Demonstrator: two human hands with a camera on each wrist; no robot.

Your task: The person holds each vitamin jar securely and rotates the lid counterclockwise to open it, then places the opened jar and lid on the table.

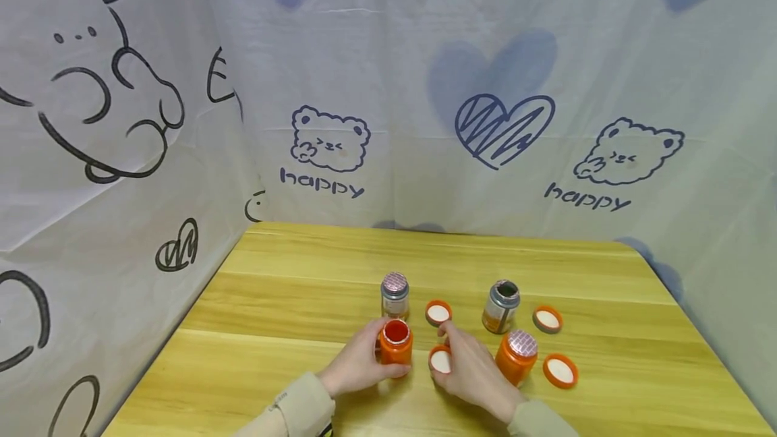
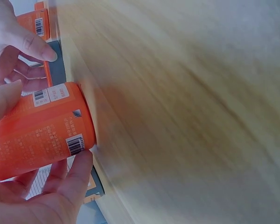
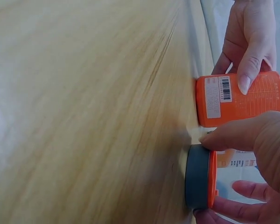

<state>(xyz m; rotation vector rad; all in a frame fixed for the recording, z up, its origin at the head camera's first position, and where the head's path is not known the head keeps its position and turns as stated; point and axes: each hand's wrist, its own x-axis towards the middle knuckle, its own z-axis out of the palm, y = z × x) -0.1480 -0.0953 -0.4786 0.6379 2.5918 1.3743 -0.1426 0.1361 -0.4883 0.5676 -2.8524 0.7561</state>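
Note:
My left hand grips an upright orange bottle whose mouth is uncovered, thumb on the near side and fingers round the far side. Its printed label and barcodes face the left wrist camera. To the right, my right hand holds a screw cap by its edge, between thumb and fingers. This cap is grey outside with an orange rim, and its white liner faces up. It lies on or just at the tabletop; part of it is hidden by the hand.
Behind the held bottle stands a grey-topped bottle with a foil seal. An uncovered grey bottle and a foil-sealed orange bottle stand right. Upturned caps lie beside them: a middle cap, a back cap and a front cap.

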